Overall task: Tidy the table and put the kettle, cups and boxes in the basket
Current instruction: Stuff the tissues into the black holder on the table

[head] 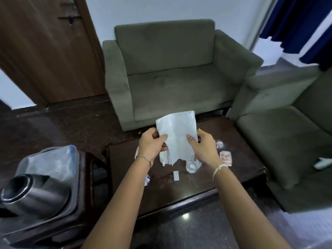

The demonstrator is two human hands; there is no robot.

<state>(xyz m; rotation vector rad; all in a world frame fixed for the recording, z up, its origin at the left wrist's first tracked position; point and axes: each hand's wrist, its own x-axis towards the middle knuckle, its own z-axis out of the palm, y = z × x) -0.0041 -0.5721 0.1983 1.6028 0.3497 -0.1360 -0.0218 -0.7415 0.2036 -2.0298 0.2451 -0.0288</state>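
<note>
A sitting area of a home or guest room is shown. A grey-green upholstered sofa (168,69) is set against the far wall, with a matching armchair (287,133) at the right. A low dark wooden table (179,187) is placed in front of them. A brown wooden door (45,51) is seen far left, dark blue curtains (301,24) far right.

The white plastic bag (177,135) pinched between both hands hides part of the white item (163,158) directly beneath the grip. Below the right hand (203,149), a clear glass (192,165) is partly covered. The packets (226,157) right of the grip are too blurred to read.
</note>
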